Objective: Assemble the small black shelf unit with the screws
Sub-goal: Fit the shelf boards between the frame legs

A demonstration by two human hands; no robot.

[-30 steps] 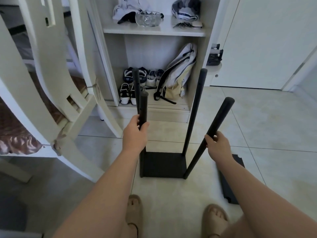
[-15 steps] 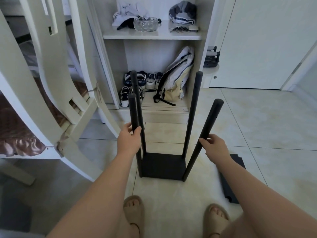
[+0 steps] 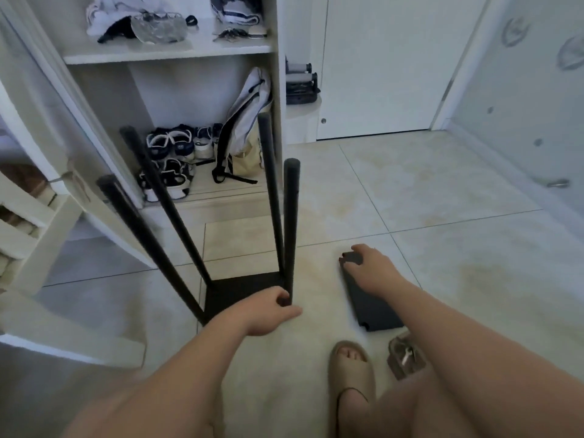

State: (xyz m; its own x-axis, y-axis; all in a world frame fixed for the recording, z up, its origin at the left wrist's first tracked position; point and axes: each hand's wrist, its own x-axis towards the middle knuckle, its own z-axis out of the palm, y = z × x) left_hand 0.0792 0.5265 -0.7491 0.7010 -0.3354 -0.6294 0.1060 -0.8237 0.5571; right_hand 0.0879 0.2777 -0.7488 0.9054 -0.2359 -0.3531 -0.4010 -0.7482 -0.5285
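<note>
So, going from the left: the small black shelf unit (image 3: 243, 289) stands on the pale tiled floor (image 3: 442, 200), a square black base with four round black poles sticking up and splaying out a bit. The left hand (image 3: 268, 309) is down low at the base's front right corner, fingers curled round the foot of the near right pole (image 3: 290, 232). Further right, apart from the unit, a loose flat black shelf panel (image 3: 376, 308) lies on the tiles. The right hand (image 3: 368, 268) sits on its far end, fingertips hooked over the corner. Just past the panel's near end sits a small clear plastic bag of metal hardware (image 3: 406, 358), beside a beige slide sandal (image 3: 350, 371).
</note>
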